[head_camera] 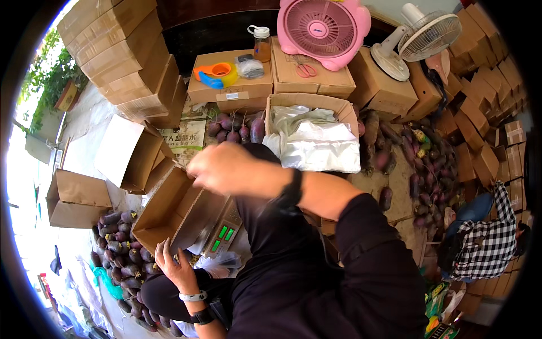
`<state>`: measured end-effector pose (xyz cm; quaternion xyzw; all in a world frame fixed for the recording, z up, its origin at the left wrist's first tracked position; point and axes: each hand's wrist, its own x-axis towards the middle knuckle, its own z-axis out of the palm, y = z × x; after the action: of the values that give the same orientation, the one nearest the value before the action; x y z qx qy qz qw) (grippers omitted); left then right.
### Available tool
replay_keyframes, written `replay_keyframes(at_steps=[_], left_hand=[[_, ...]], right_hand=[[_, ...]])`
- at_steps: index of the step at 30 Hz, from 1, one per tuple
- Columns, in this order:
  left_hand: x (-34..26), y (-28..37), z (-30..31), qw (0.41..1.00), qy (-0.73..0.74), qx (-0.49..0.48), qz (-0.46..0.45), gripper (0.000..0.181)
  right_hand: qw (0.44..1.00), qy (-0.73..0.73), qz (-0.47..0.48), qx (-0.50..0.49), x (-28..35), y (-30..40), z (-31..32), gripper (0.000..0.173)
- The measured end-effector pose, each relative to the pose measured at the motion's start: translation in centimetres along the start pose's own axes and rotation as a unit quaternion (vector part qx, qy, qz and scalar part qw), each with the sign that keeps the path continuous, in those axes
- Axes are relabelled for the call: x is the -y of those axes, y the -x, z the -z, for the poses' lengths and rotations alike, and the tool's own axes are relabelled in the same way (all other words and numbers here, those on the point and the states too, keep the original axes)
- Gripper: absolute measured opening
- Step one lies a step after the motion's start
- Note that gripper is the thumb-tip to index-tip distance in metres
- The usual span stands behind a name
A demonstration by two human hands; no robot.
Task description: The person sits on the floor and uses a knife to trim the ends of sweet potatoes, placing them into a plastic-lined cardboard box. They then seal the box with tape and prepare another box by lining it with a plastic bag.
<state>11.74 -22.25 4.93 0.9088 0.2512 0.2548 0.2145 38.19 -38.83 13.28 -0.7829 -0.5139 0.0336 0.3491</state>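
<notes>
My left hand (175, 265), wearing a bracelet and a dark wristband, grips the near corner of an open cardboard box (163, 214), thumb apart from the fingers. The box is tilted beside a digital scale (224, 229) with green displays; whether it rests on the pan is unclear. Motion blurs my right hand (228, 167), which passes above the box's far end with its fingers curled. Whether it holds anything cannot be made out. Beyond my right forearm stands a carton (311, 99) lined with silvery-white plastic sheeting (319, 142). Clear plastic film (220, 263) lies by the scale.
Dark purple root vegetables (127, 258) are heaped at left, with another pile (432, 178) at right. Tall stacked cartons (127, 51) rise at back left. A pink fan (319, 29), scissors (305, 70) and tape dispenser (216, 73) sit on boxes. A person (482, 237) is at far right.
</notes>
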Motion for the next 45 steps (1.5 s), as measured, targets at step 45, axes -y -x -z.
replay_keyframes(at_steps=[45], left_hand=[[-26.4,-5.5,-13.9,0.695,0.52,0.487,0.094,0.064]], right_hand=[[0.904,-0.334,-0.266,-0.029,-8.8,19.5,11.7,0.019]])
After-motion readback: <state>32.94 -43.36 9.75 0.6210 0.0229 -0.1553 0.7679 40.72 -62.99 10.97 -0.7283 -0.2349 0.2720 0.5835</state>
